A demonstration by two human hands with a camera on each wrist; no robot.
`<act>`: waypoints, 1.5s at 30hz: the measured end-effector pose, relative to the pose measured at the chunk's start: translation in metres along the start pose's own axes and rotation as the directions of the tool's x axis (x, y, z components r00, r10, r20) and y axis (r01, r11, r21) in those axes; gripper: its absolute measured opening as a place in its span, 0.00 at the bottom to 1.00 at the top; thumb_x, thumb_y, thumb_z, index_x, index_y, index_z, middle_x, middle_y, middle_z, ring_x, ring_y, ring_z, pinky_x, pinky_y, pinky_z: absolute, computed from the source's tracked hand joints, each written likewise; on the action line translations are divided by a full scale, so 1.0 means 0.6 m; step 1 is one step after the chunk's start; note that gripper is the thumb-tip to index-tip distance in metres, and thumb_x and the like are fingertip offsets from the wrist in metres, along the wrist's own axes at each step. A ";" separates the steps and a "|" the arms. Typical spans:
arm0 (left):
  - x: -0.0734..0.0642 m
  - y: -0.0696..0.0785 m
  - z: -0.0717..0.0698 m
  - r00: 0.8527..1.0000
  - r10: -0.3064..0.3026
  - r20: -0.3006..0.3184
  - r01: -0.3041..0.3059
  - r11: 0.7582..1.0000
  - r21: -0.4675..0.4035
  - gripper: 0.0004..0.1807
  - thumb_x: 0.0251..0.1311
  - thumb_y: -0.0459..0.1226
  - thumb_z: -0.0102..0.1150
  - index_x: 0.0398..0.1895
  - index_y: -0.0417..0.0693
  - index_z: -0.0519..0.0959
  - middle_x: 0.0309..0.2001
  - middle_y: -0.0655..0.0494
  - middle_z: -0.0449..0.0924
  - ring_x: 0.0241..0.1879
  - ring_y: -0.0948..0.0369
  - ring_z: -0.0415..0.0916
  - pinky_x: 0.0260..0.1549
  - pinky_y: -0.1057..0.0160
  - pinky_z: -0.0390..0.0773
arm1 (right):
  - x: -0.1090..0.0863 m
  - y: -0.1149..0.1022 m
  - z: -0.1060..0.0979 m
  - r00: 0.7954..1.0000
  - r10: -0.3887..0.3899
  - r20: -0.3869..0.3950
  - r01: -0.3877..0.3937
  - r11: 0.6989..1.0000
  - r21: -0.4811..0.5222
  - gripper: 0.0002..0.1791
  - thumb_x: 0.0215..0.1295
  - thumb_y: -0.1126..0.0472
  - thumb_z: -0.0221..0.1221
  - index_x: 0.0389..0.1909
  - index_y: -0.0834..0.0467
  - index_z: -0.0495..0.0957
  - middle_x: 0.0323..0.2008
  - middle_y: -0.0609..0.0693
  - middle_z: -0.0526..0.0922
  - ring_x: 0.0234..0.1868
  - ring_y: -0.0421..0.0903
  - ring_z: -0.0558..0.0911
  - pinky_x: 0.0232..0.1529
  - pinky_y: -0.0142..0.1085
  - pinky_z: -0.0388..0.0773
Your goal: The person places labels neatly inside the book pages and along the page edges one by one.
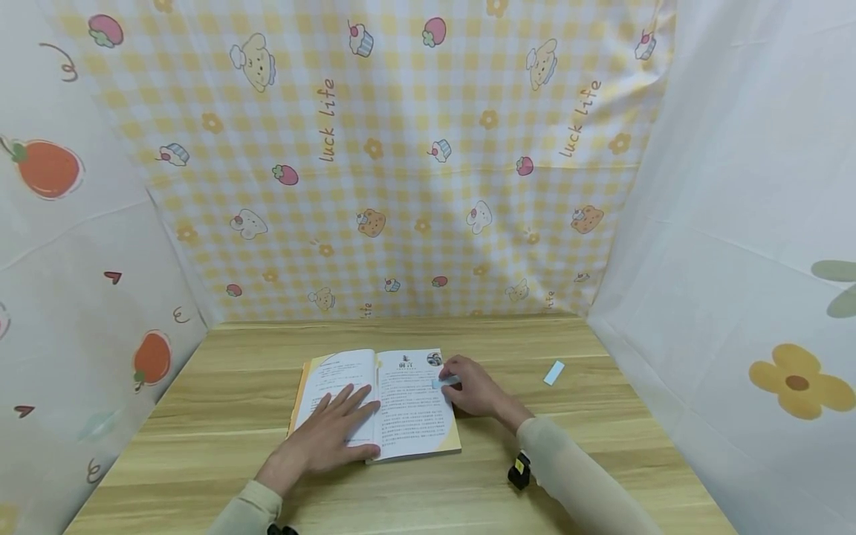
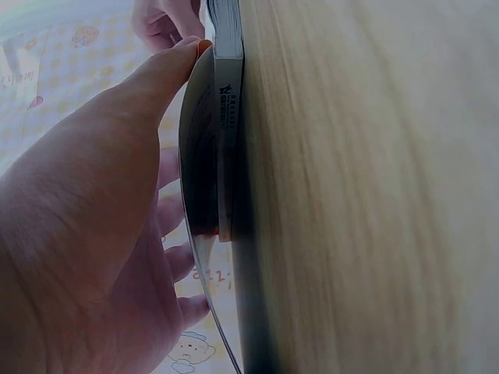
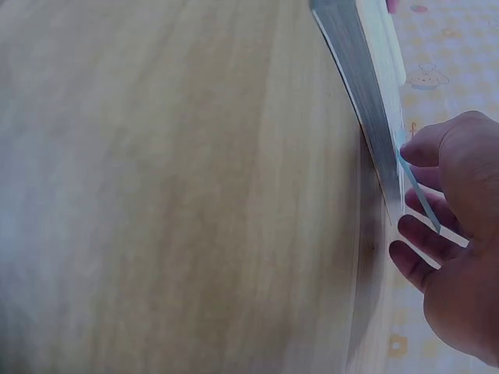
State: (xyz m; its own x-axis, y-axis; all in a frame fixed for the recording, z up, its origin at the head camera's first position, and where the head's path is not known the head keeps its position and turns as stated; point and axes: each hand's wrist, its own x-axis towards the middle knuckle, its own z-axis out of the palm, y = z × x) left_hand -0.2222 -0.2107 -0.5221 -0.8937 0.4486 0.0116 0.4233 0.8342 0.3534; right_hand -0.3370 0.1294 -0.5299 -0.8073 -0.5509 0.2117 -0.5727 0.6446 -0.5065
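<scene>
The left hand (image 1: 334, 427) lies with fingers spread on the left page of the open book (image 1: 416, 416), which rests on the tabletop (image 1: 428, 498); the right hand (image 1: 473, 388) pinches a pale blue strip (image 1: 438, 384) at the right page's outer edge. If the left palm eased off, the bowed left-hand pages might spring up; a loose pinch could let the strip slip or land crooked over the print.

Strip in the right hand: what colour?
The strip in the right hand is light blue; it shows best in the head view.
</scene>
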 end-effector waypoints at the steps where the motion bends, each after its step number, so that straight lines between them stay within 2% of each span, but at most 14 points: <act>1: 0.000 0.000 0.000 1.000 0.000 0.001 0.000 1.000 0.000 0.51 0.72 0.73 0.60 0.88 0.54 0.69 0.93 0.44 0.55 0.93 0.35 0.48 0.88 0.21 0.48 | -0.001 0.000 0.001 1.000 -0.013 -0.001 0.013 1.000 -0.009 0.11 0.75 0.65 0.67 0.53 0.64 0.90 0.62 0.58 0.88 0.62 0.54 0.86 0.68 0.54 0.87; 6: -0.003 0.004 -0.002 1.000 0.005 -0.001 -0.005 1.000 -0.001 0.51 0.72 0.73 0.61 0.87 0.53 0.70 0.93 0.44 0.55 0.92 0.34 0.49 0.87 0.21 0.49 | -0.006 -0.002 -0.001 0.998 -0.067 0.019 0.068 0.997 -0.046 0.16 0.75 0.65 0.66 0.59 0.66 0.88 0.67 0.62 0.87 0.72 0.62 0.84 0.77 0.60 0.82; 10: -0.004 0.006 -0.005 1.000 0.005 -0.003 -0.005 1.000 0.003 0.51 0.73 0.72 0.61 0.87 0.53 0.70 0.92 0.43 0.56 0.92 0.33 0.49 0.87 0.21 0.50 | -0.009 -0.002 -0.002 0.990 -0.130 0.051 0.134 0.987 -0.085 0.18 0.78 0.64 0.66 0.63 0.66 0.87 0.67 0.62 0.88 0.74 0.63 0.83 0.80 0.61 0.79; 13: -0.005 0.007 -0.006 1.000 0.006 -0.004 -0.006 1.000 0.004 0.50 0.73 0.72 0.62 0.87 0.52 0.70 0.92 0.43 0.56 0.92 0.33 0.50 0.87 0.21 0.50 | -0.011 0.000 0.000 0.983 -0.166 0.072 0.175 0.975 -0.134 0.19 0.79 0.62 0.66 0.65 0.65 0.87 0.69 0.61 0.88 0.75 0.62 0.83 0.80 0.60 0.79; 18: -0.005 0.007 -0.007 1.000 0.007 -0.004 -0.007 1.000 0.002 0.50 0.73 0.72 0.61 0.87 0.52 0.70 0.92 0.43 0.56 0.92 0.33 0.50 0.87 0.20 0.50 | -0.016 0.001 0.003 0.979 -0.176 0.101 0.194 0.958 -0.212 0.21 0.82 0.58 0.65 0.68 0.64 0.86 0.72 0.59 0.85 0.77 0.60 0.81 0.81 0.58 0.78; 27: -0.005 0.008 -0.005 1.000 0.006 0.000 -0.006 1.000 -0.011 0.51 0.73 0.72 0.62 0.87 0.52 0.70 0.92 0.42 0.56 0.92 0.32 0.49 0.87 0.20 0.49 | -0.022 -0.001 0.000 0.958 -0.271 0.095 0.287 0.907 -0.308 0.21 0.83 0.55 0.64 0.67 0.62 0.86 0.70 0.59 0.86 0.75 0.61 0.83 0.78 0.59 0.80; 38: -0.005 0.008 -0.005 1.000 0.002 0.002 -0.002 1.000 -0.009 0.50 0.73 0.71 0.62 0.87 0.53 0.70 0.92 0.42 0.55 0.92 0.33 0.49 0.87 0.20 0.49 | -0.028 0.000 -0.001 0.954 -0.270 0.127 0.298 0.884 -0.361 0.23 0.86 0.52 0.60 0.71 0.60 0.84 0.74 0.59 0.84 0.78 0.62 0.80 0.80 0.60 0.79; 45: -0.004 0.008 -0.004 1.000 0.002 -0.002 -0.002 1.000 -0.002 0.50 0.73 0.71 0.62 0.88 0.53 0.70 0.92 0.43 0.55 0.92 0.33 0.49 0.88 0.21 0.49 | -0.031 -0.001 0.000 0.964 -0.218 0.150 0.259 0.896 -0.360 0.25 0.89 0.49 0.56 0.75 0.58 0.82 0.78 0.59 0.81 0.82 0.63 0.76 0.83 0.62 0.75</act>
State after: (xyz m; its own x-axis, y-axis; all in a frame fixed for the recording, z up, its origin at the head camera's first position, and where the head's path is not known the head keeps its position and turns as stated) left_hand -0.2187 -0.2087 -0.5182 -0.8931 0.4496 0.0137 0.4246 0.8328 0.3551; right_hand -0.3217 0.1391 -0.5332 -0.6321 -0.7514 0.1893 -0.7735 0.6261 -0.0980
